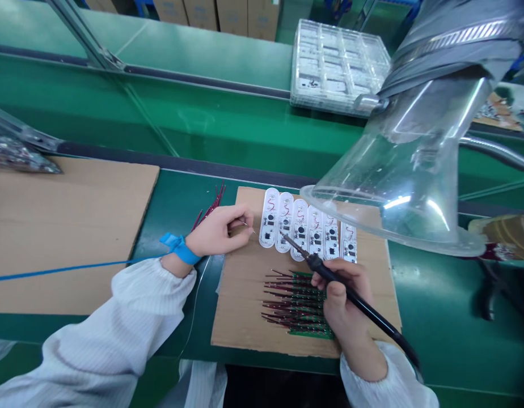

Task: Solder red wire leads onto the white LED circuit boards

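Observation:
My right hand [347,297] is closed around a black soldering iron [319,265], its metal tip pointing up and left near the white oval circuit units [284,218]. Those units stand in a row, each showing a small board and thin red wires. To their left, my left hand [223,229] pinches a thin strand of solder wire [246,224]; a pale line trails down below the wrist. Around that wrist sits a blue strap [183,247]. Below the row, dark red wires [283,306] lie on green boards, partly hidden by my right hand.
A cardboard sheet [239,317] lies under the work. The clear fume hood [398,181] hangs low at the right. More red wires [211,207] lie behind my left hand. Another cardboard sheet [66,238] is on the left, and a clear compartment tray [336,65] sits on the far ledge.

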A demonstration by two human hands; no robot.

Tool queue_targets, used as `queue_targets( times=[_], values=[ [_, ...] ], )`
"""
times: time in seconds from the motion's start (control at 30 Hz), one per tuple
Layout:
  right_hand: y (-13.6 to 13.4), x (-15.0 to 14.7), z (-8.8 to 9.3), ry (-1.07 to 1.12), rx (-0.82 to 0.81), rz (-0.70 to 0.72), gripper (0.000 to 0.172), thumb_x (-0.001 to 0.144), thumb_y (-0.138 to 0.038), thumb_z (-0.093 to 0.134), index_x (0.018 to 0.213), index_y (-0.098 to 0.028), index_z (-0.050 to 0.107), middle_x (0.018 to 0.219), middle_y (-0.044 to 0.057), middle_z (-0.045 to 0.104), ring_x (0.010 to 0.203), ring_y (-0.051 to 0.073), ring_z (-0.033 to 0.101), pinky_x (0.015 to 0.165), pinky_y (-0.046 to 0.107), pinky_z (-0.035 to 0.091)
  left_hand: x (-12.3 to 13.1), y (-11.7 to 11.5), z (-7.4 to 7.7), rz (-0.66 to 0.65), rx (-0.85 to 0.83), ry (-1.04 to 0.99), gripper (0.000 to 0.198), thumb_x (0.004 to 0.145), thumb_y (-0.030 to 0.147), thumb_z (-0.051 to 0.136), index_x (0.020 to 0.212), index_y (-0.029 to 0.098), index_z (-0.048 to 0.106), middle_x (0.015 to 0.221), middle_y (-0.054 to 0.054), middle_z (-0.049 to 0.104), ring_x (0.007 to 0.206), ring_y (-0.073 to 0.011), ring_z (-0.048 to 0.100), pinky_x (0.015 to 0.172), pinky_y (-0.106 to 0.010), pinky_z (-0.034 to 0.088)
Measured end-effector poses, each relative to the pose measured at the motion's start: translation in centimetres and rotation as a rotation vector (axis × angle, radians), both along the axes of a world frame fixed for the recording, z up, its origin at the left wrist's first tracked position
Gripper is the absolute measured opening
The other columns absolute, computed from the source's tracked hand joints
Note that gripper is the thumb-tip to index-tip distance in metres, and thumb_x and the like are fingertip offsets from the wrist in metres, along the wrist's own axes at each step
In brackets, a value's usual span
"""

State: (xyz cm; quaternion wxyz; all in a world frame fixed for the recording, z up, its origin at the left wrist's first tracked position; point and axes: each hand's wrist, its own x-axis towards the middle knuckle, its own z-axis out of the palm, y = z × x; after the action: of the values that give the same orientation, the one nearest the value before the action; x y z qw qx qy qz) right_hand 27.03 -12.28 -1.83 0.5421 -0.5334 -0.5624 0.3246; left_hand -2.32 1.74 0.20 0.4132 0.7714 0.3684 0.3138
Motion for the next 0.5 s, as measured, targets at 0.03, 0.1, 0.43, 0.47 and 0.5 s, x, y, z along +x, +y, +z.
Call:
queue_targets(
  times=[0.03,0.1,0.43,0.47,0.5],
  values=[
    [-0.1,0.0,0.1,0.009,0.026,-0.039,0.036,0.109,-0.063,0.071,0.12,-0.029,0.071,0.087,0.001,0.077,0.069,0.019,0.076,0.062,0.033,0.063,0.0,0.0,0.0,0.0,0.003,0.002,0.005,0.088,0.019,0.063,0.088,0.022,0.058,0.066,0.009,0.038,0.057,-0.0105,0.033,0.056,-0.024,0.029],
    [-0.4,0.4,0.4,-0.009,0.066,-0.111,0.038,0.108,-0.064,0.073,0.121,-0.029,0.071,0.09,0.001,0.077,0.07,0.02,0.076,0.066,0.035,0.064,0.0,0.0,-0.1,0.01,0.014,0.011,0.006,0.088,0.021,0.064,0.089,0.022,0.058,0.068,0.009,0.038,0.057,-0.0107,0.033,0.057,-0.024,0.03],
    [-3.2,12.6,-0.2,-0.546,0.096,-0.198,0.021,0.114,-0.046,0.065,0.115,-0.028,0.076,0.108,0.007,0.077,0.097,0.027,0.077,0.088,0.045,0.061,0.4,-2.2,1.3,0.438,0.106,0.261,0.021,0.103,0.04,0.062,0.09,0.025,0.055,0.065,0.007,0.051,0.055,-0.0137,0.047,0.058,-0.025,0.036],
    [-4.0,13.5,-0.7,-0.573,0.083,-0.212,0.021,0.113,-0.046,0.066,0.12,-0.028,0.074,0.116,0.009,0.076,0.104,0.029,0.077,0.092,0.048,0.062,0.1,-3.1,1.8,0.503,0.067,0.314,0.025,0.106,0.045,0.059,0.091,0.025,0.057,0.066,0.005,0.056,0.057,-0.0156,0.052,0.059,-0.027,0.039],
    [-4.8,14.0,-1.3,-0.589,0.066,-0.22,0.023,0.111,-0.046,0.068,0.126,-0.028,0.072,0.122,0.01,0.074,0.109,0.031,0.077,0.095,0.05,0.062,-0.2,-4.2,2.2,0.558,0.018,0.369,0.031,0.11,0.05,0.054,0.092,0.025,0.06,0.068,0.003,0.062,0.06,-0.0178,0.057,0.061,-0.029,0.042]
  ],
)
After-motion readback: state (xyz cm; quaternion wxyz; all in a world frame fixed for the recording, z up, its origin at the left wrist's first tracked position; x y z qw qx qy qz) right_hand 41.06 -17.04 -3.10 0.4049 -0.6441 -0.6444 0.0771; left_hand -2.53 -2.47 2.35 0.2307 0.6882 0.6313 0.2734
